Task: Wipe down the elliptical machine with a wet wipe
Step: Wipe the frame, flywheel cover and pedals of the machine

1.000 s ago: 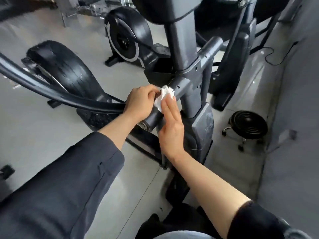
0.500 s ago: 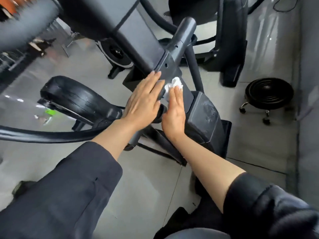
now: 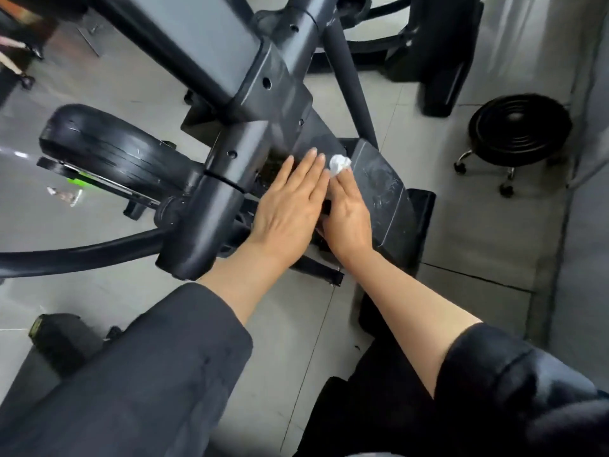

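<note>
Wet wipe: the wet wipe was crumpled into a small white ball and sat at the tips of the right hand's fingers, against the dark sloping cover at the foot of the elliptical machine.

Why there: in my judgement it was balled up so that it could be pushed into the join between the machine's upright post and the cover, where a flat sheet would not reach.

Right hand: the right hand lay low on the cover with its back to the camera. Its fingers were nearly straight and pressed the wipe down rather than wrapping it. Whether the thumb pinched the wipe from below could not be told, as the left hand covered that side.

Left hand: the left hand lay flat just beside the right one, partly over it. Its fingers were extended, held close together and released, grasping nothing. Their tips rested on or just over the base of the post.

Why the left hand was there: probably to steady the person while leaning in, or to feel the surface beside the wipe.

Step in hand: wiping the lower frame. The scuffed cover looked as if it needed more passes.

Surroundings: a black round stool on castors stood well apart to the right on the tiled floor.
</note>
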